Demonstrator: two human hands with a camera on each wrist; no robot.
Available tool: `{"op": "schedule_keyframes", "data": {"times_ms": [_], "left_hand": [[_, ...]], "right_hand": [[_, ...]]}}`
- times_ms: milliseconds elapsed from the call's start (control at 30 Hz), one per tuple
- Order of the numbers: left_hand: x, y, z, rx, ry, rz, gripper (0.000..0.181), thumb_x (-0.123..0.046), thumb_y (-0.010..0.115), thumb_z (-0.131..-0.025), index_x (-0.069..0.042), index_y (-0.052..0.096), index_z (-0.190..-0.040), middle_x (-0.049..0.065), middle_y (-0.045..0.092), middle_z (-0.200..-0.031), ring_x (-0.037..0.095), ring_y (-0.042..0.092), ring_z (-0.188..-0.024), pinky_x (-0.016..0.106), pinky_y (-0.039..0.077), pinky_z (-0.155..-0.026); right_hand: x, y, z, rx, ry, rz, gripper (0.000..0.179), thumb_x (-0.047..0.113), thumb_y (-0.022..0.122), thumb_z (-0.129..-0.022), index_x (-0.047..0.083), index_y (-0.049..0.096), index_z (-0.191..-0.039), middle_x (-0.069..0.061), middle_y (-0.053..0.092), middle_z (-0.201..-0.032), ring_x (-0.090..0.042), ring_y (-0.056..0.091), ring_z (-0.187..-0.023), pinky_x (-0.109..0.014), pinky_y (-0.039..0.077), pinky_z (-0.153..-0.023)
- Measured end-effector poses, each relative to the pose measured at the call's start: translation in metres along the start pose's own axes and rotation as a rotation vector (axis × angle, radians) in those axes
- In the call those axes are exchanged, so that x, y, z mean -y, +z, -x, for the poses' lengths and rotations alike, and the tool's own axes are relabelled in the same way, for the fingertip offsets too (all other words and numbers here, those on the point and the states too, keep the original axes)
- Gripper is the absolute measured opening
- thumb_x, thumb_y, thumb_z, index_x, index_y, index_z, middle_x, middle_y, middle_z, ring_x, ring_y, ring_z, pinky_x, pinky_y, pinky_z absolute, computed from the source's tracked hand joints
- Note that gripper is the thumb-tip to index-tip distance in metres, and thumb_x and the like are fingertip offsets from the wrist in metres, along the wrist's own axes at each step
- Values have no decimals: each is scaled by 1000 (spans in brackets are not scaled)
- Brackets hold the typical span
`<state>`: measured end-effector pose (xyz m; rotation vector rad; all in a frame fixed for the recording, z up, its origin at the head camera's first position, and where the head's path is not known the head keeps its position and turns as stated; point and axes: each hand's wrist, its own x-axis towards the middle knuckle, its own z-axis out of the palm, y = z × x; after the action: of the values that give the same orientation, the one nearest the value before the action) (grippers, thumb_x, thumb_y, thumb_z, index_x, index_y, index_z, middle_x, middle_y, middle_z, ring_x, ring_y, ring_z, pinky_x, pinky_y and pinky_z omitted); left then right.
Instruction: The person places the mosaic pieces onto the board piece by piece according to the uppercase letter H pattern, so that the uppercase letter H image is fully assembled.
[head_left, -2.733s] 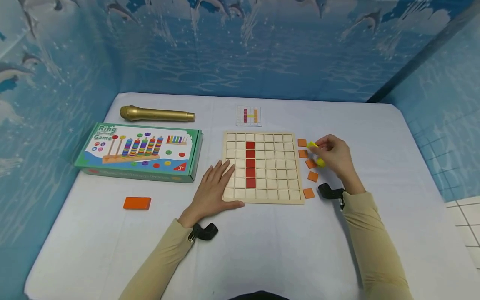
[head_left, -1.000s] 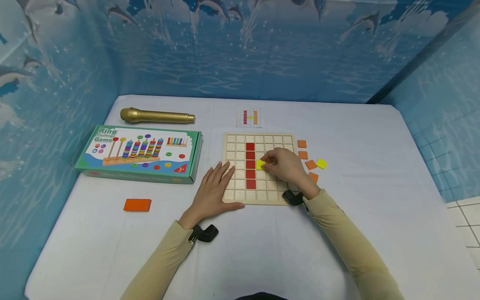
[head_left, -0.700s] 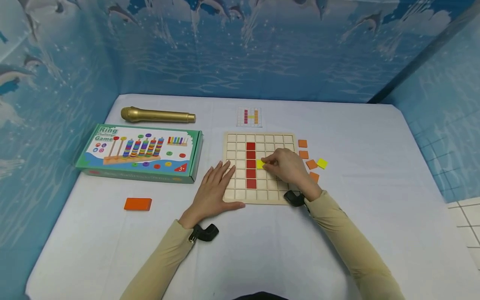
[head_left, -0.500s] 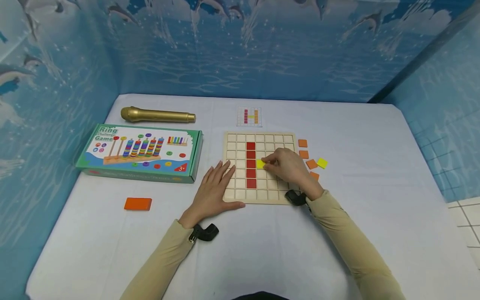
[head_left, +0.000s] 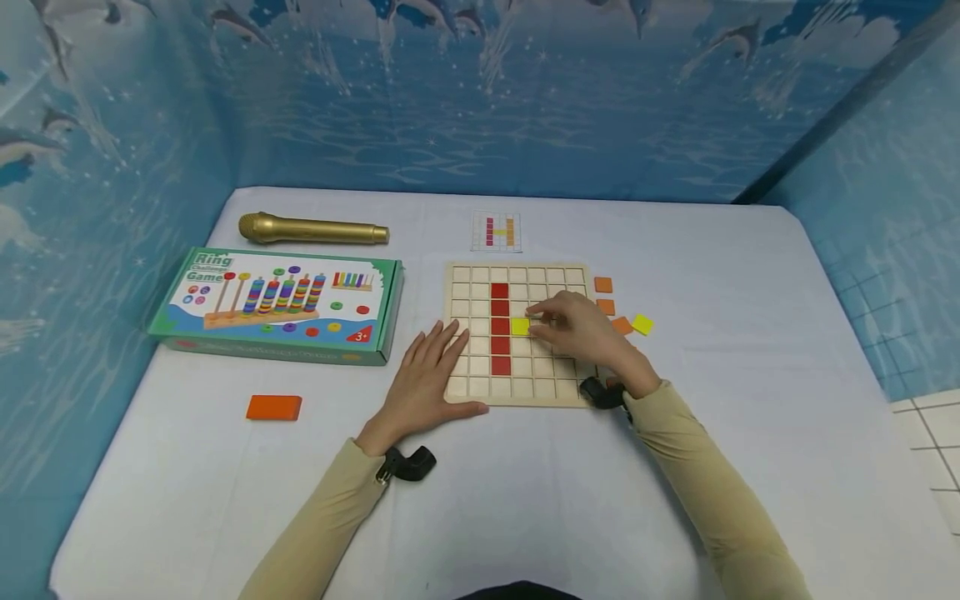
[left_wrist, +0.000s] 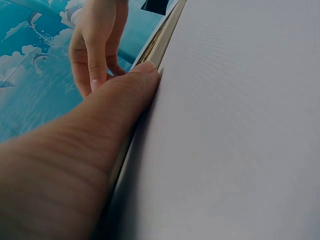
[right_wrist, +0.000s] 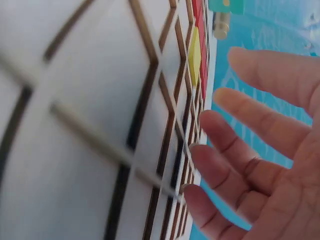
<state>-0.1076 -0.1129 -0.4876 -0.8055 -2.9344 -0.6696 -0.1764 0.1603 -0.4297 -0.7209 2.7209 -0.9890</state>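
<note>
A wooden grid board (head_left: 525, 402) lies on the table with a column of red square tiles (head_left: 500, 290) in it. Right beside the middle red tile, a yellow square tile (head_left: 519, 327) sits in a cell. My right hand (head_left: 585, 329) hovers over the board just right of that yellow tile; in the right wrist view its thumb (right_wrist: 270, 70) and fingers are spread apart and hold nothing. My left hand (head_left: 422, 375) rests flat on the board's lower left side, fingers straight, its thumb (left_wrist: 145, 72) along the near edge.
Orange tiles (head_left: 603, 285) and another yellow tile (head_left: 642, 324) lie right of the board, partly hidden by my right arm. A pattern card (head_left: 497, 232) lies behind it. Leftward are a game box (head_left: 277, 304), a gold microphone (head_left: 315, 229) and an orange block (head_left: 273, 407).
My right hand carried a yellow tile from the board's right side to the cell beside the middle red tile, then let go and drew back slightly rightward. My left hand stayed put.
</note>
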Motion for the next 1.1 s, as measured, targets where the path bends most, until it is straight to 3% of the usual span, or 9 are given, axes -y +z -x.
{"op": "schedule_keyframes", "data": {"times_ms": [133, 267, 433, 567, 667, 800, 900, 1100], "left_hand": [[0, 0, 0, -1, 0, 4, 104, -67, 64, -75, -9, 22, -152, 10, 18, -155, 25, 4, -143, 41, 1, -113], [-1, 0, 1, 0, -3, 6, 104, -67, 64, -75, -10, 22, -152, 9, 18, -156, 25, 4, -143, 41, 1, -113], [-1, -1, 1, -2, -3, 7, 105, -67, 64, -75, -9, 22, -152, 10, 18, -156, 25, 4, -143, 42, 1, -113], [-1, -1, 0, 1, -3, 10, 105, -67, 64, -75, -9, 22, -151, 10, 18, -156, 26, 4, -143, 42, 1, -113], [-1, -1, 0, 1, -6, 11, 105, -67, 64, -75, -9, 22, -151, 10, 18, -155, 26, 5, -143, 42, 1, -113], [-2, -2, 0, -1, -6, 7, 105, -67, 64, -74, -9, 23, -151, 10, 19, -155, 26, 5, -143, 42, 2, -113], [-2, -2, 0, 0, -6, 4, 105, -67, 64, -74, -9, 23, -151, 10, 18, -155, 26, 5, -143, 42, 2, -113], [-2, -2, 0, 5, -11, 3, 104, -67, 64, -74, -9, 23, -151, 9, 18, -156, 26, 5, -143, 41, 2, -113]], "right_hand": [[-11, -6, 7, -109, -49, -62, 30, 15, 69, -89, 2, 67, -115, -11, 62, -102, -25, 55, -87, -39, 46, -72], [-22, -16, 17, -266, -64, -41, 24, 11, 69, -88, 0, 69, -110, -15, 63, -103, -28, 56, -84, -41, 45, -70], [-38, -28, 30, -442, 30, 1, 25, 13, 69, -87, -2, 69, -107, -18, 63, -99, -32, 56, -82, -43, 43, -68], [-79, -29, 36, -516, 153, 99, 34, 30, 67, -89, 6, 69, -112, -10, 65, -103, -28, 57, -88, -41, 42, -68], [-114, -26, 40, -511, 243, 154, 44, 45, 65, -87, 13, 68, -117, -9, 64, -106, -28, 57, -91, -41, 42, -67], [-127, -29, 47, -444, 372, 175, 54, 55, 59, -86, 13, 66, -119, -11, 61, -108, -31, 54, -92, -42, 41, -66], [-113, -36, 54, -387, 458, 201, 52, 52, 61, -86, 11, 66, -118, -10, 61, -107, -28, 53, -90, -37, 41, -63], [-69, -52, 64, -286, 513, 176, 40, 27, 70, -85, -1, 66, -113, -21, 59, -103, -34, 54, -88, -37, 41, -62]]}}
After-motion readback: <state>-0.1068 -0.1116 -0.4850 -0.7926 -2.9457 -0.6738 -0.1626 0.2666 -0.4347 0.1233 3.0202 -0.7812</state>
